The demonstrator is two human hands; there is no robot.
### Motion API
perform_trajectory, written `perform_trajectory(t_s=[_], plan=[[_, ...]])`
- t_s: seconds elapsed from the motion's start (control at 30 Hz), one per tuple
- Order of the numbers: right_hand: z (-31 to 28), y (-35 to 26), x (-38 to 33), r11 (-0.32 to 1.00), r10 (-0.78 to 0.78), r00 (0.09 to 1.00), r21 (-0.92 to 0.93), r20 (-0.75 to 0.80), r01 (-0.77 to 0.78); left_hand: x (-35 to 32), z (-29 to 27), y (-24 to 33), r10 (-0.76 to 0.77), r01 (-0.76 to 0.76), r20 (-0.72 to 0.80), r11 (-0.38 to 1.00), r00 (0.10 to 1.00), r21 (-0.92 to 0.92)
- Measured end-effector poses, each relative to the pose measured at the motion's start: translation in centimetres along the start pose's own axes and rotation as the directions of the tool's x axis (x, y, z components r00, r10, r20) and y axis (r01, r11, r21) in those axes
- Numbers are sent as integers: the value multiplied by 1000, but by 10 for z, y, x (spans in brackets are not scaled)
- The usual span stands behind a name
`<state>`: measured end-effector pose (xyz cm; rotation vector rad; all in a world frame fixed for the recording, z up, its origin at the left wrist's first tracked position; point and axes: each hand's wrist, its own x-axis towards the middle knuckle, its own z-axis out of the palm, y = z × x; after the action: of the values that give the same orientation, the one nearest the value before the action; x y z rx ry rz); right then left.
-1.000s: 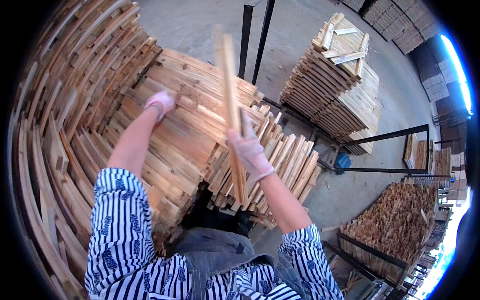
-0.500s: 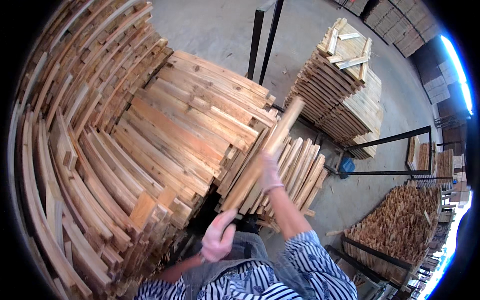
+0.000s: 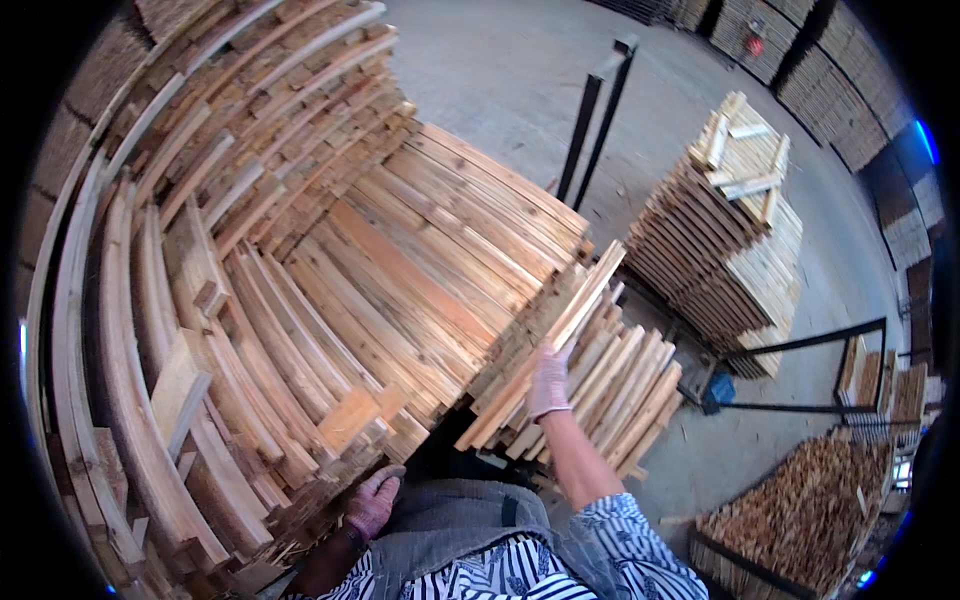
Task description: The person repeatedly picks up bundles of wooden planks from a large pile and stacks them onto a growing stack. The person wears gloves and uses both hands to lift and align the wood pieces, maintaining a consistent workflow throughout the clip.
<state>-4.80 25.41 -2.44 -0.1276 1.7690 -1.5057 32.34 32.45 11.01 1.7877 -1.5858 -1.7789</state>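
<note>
My right hand (image 3: 551, 382), in a pale pinkish glove, grips a long wooden board (image 3: 575, 312) that lies along the left side of a small pile of boards (image 3: 610, 372). Its fingertips are partly hidden over the wood. Lower left, my gloved left hand (image 3: 374, 502) is apart from that board, beside the near edge of the big lumber stack, with its fingers loosely apart and nothing seen in them. A layer of flat boards (image 3: 430, 250) lies side by side between the small pile and the tall stack.
Uneven boards (image 3: 270, 340) rise high on the left, some ends jutting toward me. Black metal posts (image 3: 592, 135) stand beyond the flat layer. To the right are a neat plank stack (image 3: 700, 240), a black frame (image 3: 810, 350), a blue object (image 3: 718, 390) and a bin of wood pieces (image 3: 805, 505).
The board in my right hand has come down from a raised tilt onto the small pile. My left hand has left its lower end and moved down and left. The view has shifted.
</note>
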Motion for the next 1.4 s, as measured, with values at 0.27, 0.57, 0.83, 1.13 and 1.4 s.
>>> perform_trajectory(t_s=[0.27, 0.57, 0.83, 1.13, 1.4], plan=[[53, -38, -21, 983, 74, 972, -149, -221, -108, 19, -4, 25, -146, 154, -59, 973, 988, 174], [43, -251, -104, 787, -593, 801, 265, 78, 557, 52, 10, -24, -253, 209, -86, 913, 964, -352], [135, -223, -62, 401, -913, 371, 206, 168, 893, 80, 19, -100, -13, 116, -180, 810, 984, 575], [170, -243, -55, 871, -441, 649, 123, 620, 475, 57, -9, -20, -155, 182, -150, 964, 976, 191], [147, -189, 34, -99, -90, 569, -575, 818, 812, 37, 3, -12, -234, 238, -84, 970, 969, 40]])
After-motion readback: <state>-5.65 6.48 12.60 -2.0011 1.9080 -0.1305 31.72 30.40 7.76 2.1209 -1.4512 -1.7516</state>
